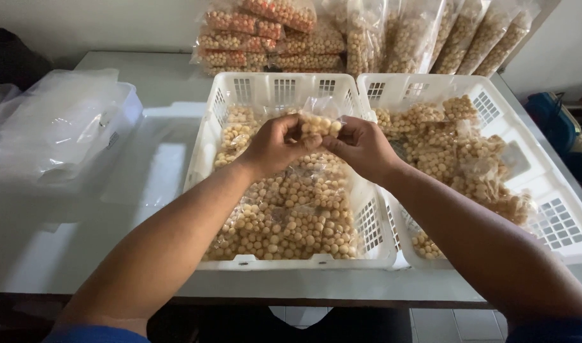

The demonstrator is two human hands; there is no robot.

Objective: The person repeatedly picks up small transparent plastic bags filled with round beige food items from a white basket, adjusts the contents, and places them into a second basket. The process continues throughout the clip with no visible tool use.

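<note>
Both my hands meet over the left white plastic basket [209, 136]. My left hand [273, 146] and my right hand [362, 148] pinch the top of a small clear bag of round yellow snack balls [319, 121], held between the fingertips above the basket. Below the hands the basket is filled with clear bags of the same snack balls [291, 219]. The right white basket [561, 225] holds more filled bags [456, 149], piled toward its back and middle.
Long filled snack bags [424, 38] lean against the wall at the back, with stacked packs [253, 35] to their left. A pile of empty clear plastic bags [52, 124] lies on a container at the left of the white table [81, 248].
</note>
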